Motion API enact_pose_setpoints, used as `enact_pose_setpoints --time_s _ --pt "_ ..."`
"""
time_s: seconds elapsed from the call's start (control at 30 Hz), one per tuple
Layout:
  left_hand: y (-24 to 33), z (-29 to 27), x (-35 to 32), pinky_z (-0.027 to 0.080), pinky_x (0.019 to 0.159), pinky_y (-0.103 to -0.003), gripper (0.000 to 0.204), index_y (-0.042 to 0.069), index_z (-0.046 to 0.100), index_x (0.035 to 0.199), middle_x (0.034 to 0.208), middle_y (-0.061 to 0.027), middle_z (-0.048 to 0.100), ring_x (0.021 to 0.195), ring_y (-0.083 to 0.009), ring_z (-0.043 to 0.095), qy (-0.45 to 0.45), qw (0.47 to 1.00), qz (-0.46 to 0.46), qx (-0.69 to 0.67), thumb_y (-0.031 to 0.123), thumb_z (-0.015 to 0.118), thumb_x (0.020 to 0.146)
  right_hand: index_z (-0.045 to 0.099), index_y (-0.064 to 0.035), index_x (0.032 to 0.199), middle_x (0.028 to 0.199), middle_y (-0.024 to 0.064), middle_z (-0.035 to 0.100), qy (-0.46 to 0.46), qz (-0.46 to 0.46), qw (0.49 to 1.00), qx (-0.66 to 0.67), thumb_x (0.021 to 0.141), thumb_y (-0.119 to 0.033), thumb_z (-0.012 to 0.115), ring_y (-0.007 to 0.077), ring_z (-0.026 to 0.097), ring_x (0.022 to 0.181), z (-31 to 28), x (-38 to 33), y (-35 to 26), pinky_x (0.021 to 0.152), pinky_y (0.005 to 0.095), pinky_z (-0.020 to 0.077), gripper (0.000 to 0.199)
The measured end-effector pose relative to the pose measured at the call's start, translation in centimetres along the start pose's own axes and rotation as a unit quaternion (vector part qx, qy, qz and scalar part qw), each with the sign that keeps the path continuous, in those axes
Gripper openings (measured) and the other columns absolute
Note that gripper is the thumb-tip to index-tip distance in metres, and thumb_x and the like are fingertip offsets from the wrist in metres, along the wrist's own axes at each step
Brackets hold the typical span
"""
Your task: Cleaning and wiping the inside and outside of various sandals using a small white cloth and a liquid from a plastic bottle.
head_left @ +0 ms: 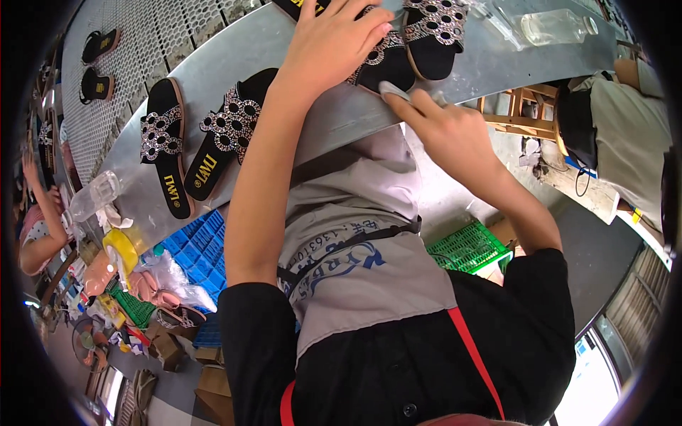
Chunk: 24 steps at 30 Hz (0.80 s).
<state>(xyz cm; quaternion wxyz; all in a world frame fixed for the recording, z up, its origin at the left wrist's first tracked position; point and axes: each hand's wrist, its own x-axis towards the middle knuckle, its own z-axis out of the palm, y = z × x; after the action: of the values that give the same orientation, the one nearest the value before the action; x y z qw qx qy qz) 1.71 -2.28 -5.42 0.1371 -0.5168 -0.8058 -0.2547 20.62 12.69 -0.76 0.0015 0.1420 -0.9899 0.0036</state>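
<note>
My left hand (328,51) rests on a black sandal (384,65) with a rhinestone ring strap, its fingers closed over the strap and hiding part of it. In my right hand (449,131) is a pinched piece of pale cloth (392,91), touching the sandal's near end at the table edge. A matching sandal (430,60) lies just to the right. Two more rhinestone sandals, one upright in view (169,153) and one tilted (217,149), lie left of my left forearm.
The metal table (334,117) has a clear glass bottle (558,28) and a syringe (497,25) at its far right. A plastic bottle (96,195) stands at its left end. Blue crates (195,248) and a green crate (472,248) sit below. Other people are at both sides.
</note>
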Motion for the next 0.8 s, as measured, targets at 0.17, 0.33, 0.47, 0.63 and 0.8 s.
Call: enact_pose_setpoints --time_s 0.17,0.33,0.47,0.63,0.8 --pt "0.3 0.3 -0.2 0.03 0.116 -0.056 0.022 0.012 0.071 0.113 0.119 -0.0069 0.065 0.125 -0.0247 0.058 0.008 1.0 -0.007 -0.022 0.026 0.06 0.101 0.063 -0.0161 0.134 0.09 0.0009 0.053 0.003 -0.051 0.998 -0.023 0.084 -0.011 0.063 0.0168 0.066 0.059 0.3 1.1 -0.4 0.044 0.0298 0.0496 0.051" --pt "0.0 0.5 -0.1 0.03 0.116 -0.056 0.02 0.012 0.07 0.11 0.115 -0.0063 0.065 0.122 -0.0251 0.058 0.026 1.0 0.005 -0.011 0.026 0.061 0.101 0.064 -0.0228 0.134 0.089 -0.0001 0.052 -0.011 -0.043 0.999 -0.025 0.085 -0.011 0.062 0.0169 0.064 0.056 0.1 0.9 0.6 0.043 0.0304 0.048 0.051" --pt "0.0 0.5 -0.4 0.03 0.116 -0.056 0.02 0.011 0.07 0.11 0.115 -0.0065 0.066 0.121 -0.0247 0.059 0.035 0.999 0.008 -0.025 0.026 0.061 0.101 0.064 -0.0227 0.134 0.087 0.0005 0.051 -0.022 -0.033 0.999 -0.01 0.085 -0.011 0.061 0.0171 0.063 0.054 0.2 1.0 -0.2 0.044 0.0308 0.0473 0.05" --pt "0.0 0.6 0.1 0.03 0.116 -0.056 0.019 0.012 0.071 0.11 0.113 -0.0067 0.066 0.121 -0.0246 0.059 0.037 0.999 0.01 -0.03 0.025 0.061 0.1 0.063 -0.0218 0.135 0.087 0.0008 0.052 -0.036 -0.017 0.999 -0.025 0.083 -0.01 0.062 0.0168 0.063 0.054 0.0 0.9 -0.3 0.045 0.031 0.0478 0.053" --pt "0.0 0.6 -0.1 0.032 0.114 -0.055 0.017 0.012 0.071 0.108 0.109 -0.0065 0.065 0.118 -0.0246 0.059 0.057 0.998 0.011 -0.02 0.025 0.061 0.1 0.063 -0.021 0.136 0.086 0.0003 0.054 -0.037 -0.039 0.998 0.021 0.08 -0.005 0.061 0.017 0.06 0.051 -0.1 -0.4 0.2 0.045 0.0309 0.0471 0.059"
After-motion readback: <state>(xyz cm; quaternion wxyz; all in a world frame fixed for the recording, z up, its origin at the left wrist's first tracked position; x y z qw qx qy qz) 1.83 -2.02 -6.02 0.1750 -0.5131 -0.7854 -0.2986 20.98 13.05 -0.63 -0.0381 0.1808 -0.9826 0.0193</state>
